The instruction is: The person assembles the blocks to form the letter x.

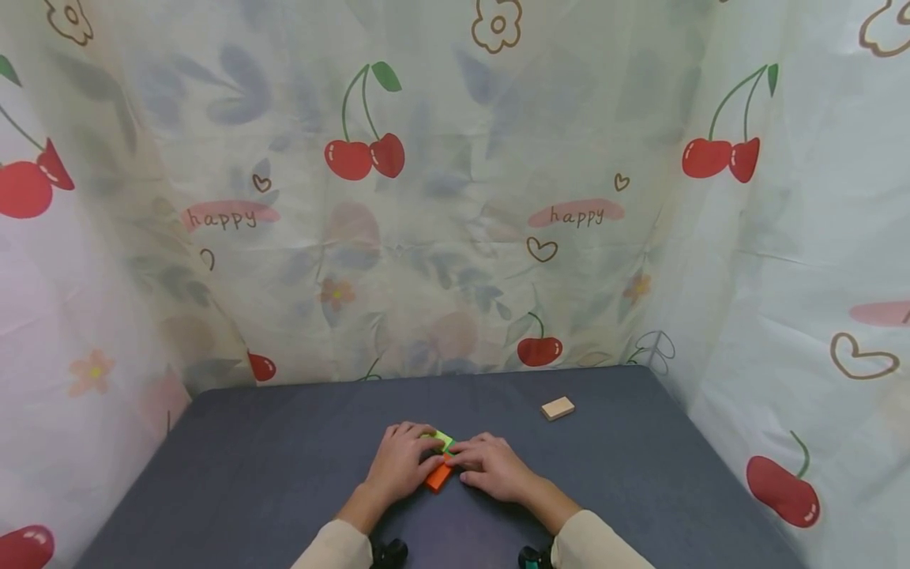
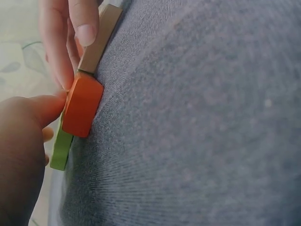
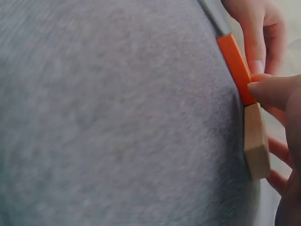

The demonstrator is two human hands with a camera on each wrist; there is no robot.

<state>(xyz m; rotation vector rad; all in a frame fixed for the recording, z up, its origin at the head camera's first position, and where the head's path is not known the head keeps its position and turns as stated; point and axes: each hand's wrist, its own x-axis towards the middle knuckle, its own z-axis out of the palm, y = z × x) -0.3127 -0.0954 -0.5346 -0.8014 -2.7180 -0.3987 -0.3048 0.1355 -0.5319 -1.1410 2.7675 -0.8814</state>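
Small blocks lie together on the dark cloth between the two hands. My left hand (image 1: 404,465) curls around a bright green block (image 1: 444,439) and an orange block (image 1: 438,476); its thumb touches the orange one in the left wrist view, with fingertips behind the green. From the right, my right hand (image 1: 498,468) meets the same group. In the right wrist view its thumb touches an orange piece (image 3: 235,68), and its fingers curl behind a plain wooden block (image 3: 256,141) abutting that piece. The head view hides this wooden block under the hand.
Another plain wooden block (image 1: 558,408) lies apart, toward the back right of the dark table (image 1: 284,458). A patterned curtain (image 1: 441,197) with cherries surrounds the table at the back and both sides.
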